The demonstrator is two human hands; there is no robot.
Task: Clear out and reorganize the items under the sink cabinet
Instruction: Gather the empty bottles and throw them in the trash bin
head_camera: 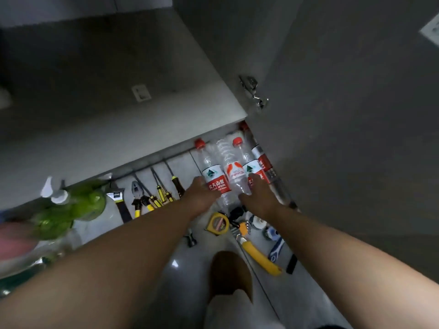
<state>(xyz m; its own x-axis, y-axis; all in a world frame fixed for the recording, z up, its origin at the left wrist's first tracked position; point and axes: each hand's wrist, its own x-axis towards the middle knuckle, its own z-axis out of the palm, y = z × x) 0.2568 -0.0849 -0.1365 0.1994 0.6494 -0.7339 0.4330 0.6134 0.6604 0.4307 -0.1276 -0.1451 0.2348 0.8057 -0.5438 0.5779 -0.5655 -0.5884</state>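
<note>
Left fingers (201, 182): curled round the red label of the left water bottle (215, 176); the left hand (203, 191) grips it from the outer side.
Right fingers (254, 181): wrapped on the label of the right water bottle (252, 170), with the thumb spread toward the middle water bottle (234, 173); the right hand (260, 195) grips too.
Why held so: the hands close in from both flanks, probably to bunch the bottles and shift them as one set.
Bottles: side by side and touching, red caps pointing to the cabinet edge, a fourth bottle (264, 162) just beside them; I cannot tell whether they stand or lie.
Place: on the tiled floor (180, 269) at the cabinet mouth, beside the open cabinet door (344, 143).
Tools: adjustable wrench (118, 201), pliers (139, 198) and screwdrivers (162, 195) lie in a neat row to the left, apparently sorted by kind.
Near the wrists: tape measure (217, 224), yellow utility knife (260, 254).
Far left: green spray bottle (71, 205), blurred.
</note>
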